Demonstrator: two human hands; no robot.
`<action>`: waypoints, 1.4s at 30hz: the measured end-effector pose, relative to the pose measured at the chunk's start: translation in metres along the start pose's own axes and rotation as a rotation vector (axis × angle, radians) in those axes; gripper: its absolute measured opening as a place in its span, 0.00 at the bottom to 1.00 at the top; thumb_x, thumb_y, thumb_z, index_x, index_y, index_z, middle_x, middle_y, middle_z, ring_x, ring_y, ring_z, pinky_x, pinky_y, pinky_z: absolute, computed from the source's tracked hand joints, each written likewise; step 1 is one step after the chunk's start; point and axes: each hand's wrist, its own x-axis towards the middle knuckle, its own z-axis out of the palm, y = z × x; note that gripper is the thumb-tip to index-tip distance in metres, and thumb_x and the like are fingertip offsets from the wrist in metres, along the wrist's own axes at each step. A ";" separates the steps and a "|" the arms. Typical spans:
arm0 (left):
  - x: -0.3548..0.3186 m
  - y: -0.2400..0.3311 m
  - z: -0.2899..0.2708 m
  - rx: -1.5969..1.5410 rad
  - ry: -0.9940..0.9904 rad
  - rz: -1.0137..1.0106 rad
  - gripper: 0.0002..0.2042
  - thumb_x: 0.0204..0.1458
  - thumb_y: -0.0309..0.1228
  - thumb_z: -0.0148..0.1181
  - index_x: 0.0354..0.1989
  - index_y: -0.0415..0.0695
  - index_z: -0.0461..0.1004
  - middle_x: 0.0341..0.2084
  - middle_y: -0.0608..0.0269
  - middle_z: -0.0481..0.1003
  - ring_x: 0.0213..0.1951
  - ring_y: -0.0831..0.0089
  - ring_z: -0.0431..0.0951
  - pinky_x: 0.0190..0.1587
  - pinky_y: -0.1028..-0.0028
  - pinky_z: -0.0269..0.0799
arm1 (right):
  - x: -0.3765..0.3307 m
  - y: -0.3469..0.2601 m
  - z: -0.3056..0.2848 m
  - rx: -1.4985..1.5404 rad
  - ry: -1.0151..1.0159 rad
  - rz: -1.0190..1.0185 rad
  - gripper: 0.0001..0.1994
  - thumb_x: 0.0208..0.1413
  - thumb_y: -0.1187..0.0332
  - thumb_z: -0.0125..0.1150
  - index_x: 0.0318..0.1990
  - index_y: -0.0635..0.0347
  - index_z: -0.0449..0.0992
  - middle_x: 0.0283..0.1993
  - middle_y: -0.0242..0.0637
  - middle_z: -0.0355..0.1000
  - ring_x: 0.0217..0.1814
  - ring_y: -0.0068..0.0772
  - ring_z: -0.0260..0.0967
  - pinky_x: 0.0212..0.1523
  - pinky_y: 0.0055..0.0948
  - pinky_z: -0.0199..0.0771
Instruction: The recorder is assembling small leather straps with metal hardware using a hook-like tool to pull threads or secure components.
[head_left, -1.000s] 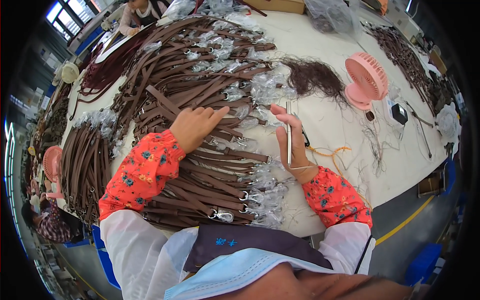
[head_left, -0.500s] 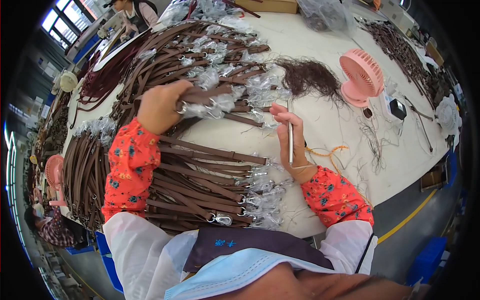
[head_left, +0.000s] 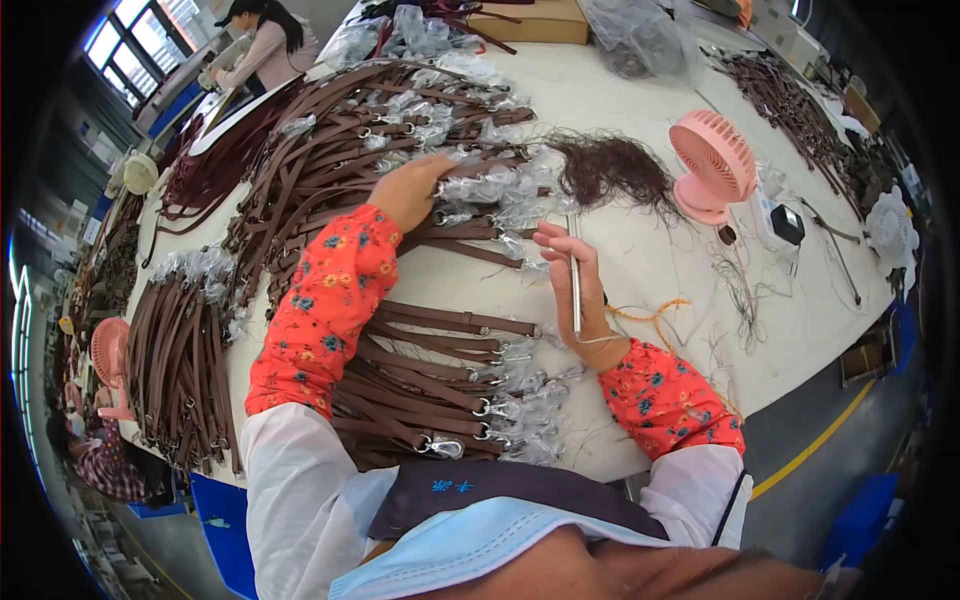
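Observation:
My left hand [head_left: 410,192] reaches over a wide pile of brown straps [head_left: 310,165], fingers bent down on the strap ends beside clear plastic-wrapped metal clasps [head_left: 490,188]. It appears to grip a brown strap, though the fingertips are partly hidden. My right hand [head_left: 580,290] is raised to the right of the pile, fingers fairly straight. A thin silver rod-like tool [head_left: 575,290] lies held along its palm; its exact kind is unclear. Nearer me lies a second group of brown straps [head_left: 425,375], their wrapped clasps pointing right.
Dark thread scraps [head_left: 615,170] lie beyond my right hand, next to a pink fan [head_left: 712,165]. An orange cord [head_left: 655,315] runs by my right wrist. More brown straps [head_left: 180,365] hang over the table's left edge. A co-worker [head_left: 268,45] sits at the far left.
My left hand has moved right and away from me, lowering the brown strap it carried onto the pile. My right hand has barely moved and keeps the silver tool.

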 end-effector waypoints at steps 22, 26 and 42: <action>-0.017 -0.005 -0.006 0.115 -0.252 -0.278 0.21 0.49 0.34 0.64 0.46 0.39 0.63 0.41 0.42 0.72 0.44 0.42 0.73 0.44 0.52 0.70 | 0.001 -0.003 -0.002 -0.021 0.000 0.047 0.10 0.67 0.70 0.44 0.53 0.59 0.63 0.60 0.49 0.65 0.59 0.37 0.66 0.60 0.33 0.63; -0.022 0.011 -0.008 0.066 -0.271 -0.294 0.32 0.39 0.40 0.73 0.49 0.40 0.62 0.45 0.45 0.70 0.49 0.46 0.71 0.48 0.55 0.70 | 0.002 -0.003 -0.005 -0.045 -0.011 0.062 0.10 0.67 0.70 0.44 0.52 0.59 0.63 0.59 0.49 0.65 0.59 0.37 0.66 0.61 0.33 0.62; -0.029 0.009 -0.054 -0.073 -0.191 -0.347 0.19 0.37 0.27 0.69 0.41 0.37 0.74 0.31 0.45 0.75 0.37 0.47 0.75 0.40 0.60 0.69 | 0.004 0.000 -0.009 -0.025 0.024 0.068 0.12 0.69 0.66 0.39 0.54 0.60 0.60 0.62 0.50 0.61 0.58 0.34 0.66 0.55 0.34 0.68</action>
